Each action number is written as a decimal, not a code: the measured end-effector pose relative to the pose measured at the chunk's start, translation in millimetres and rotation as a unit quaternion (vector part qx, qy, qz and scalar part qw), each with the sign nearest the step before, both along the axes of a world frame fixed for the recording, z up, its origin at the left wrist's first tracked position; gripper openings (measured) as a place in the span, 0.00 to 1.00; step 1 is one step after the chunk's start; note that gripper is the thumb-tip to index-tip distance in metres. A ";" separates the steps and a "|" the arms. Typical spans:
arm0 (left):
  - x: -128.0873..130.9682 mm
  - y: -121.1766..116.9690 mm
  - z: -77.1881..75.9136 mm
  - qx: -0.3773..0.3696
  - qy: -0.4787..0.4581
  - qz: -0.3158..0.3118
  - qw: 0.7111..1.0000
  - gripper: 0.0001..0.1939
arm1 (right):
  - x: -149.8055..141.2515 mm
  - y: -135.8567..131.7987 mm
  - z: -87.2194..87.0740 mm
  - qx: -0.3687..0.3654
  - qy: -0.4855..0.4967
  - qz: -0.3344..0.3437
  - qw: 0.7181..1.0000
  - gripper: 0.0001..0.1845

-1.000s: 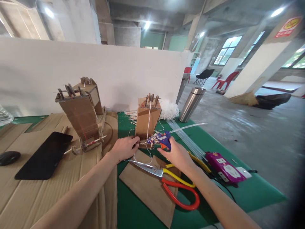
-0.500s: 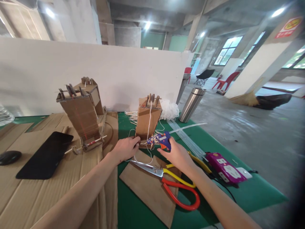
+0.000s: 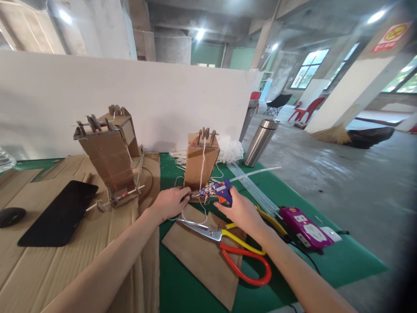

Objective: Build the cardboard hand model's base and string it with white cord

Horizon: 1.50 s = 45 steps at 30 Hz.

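Observation:
My right hand (image 3: 243, 208) is closed round a blue hot glue gun (image 3: 223, 189), its nozzle pointing left at the foot of a cardboard tower (image 3: 201, 167). A clear glue stick (image 3: 257, 173) pokes out of the gun's back. My left hand (image 3: 171, 202) has its fingers bent against the tower's base on the left; what the fingertips pinch, if anything, is hidden. White string (image 3: 202, 163) runs from small cardboard discs (image 3: 205, 133) on top, down the front, and loops on the table. Below the hands, large scissors (image 3: 211, 234) with red and yellow handles lie across a cardboard piece (image 3: 198, 261).
Two similar cardboard towers (image 3: 109, 161) stand at left, near a black phone (image 3: 58, 213) and a mouse (image 3: 11, 216). To the right are a steel flask (image 3: 261, 143), spare glue sticks (image 3: 257, 191), yellow-handled pliers (image 3: 272, 221) and a purple power strip (image 3: 306, 229).
The whole view has shifted slightly to the left. Both hands and the glue gun keep the same position against the tower.

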State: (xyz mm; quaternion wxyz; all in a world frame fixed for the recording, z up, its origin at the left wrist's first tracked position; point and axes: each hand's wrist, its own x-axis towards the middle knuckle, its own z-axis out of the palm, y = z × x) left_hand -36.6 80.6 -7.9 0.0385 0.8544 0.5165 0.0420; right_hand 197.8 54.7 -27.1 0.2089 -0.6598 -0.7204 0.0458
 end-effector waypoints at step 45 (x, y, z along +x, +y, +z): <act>6.9 -5.1 8.1 0.031 0.037 0.029 0.998 0.20 | -11.8 0.5 4.4 -0.007 -0.041 -0.007 0.999 0.21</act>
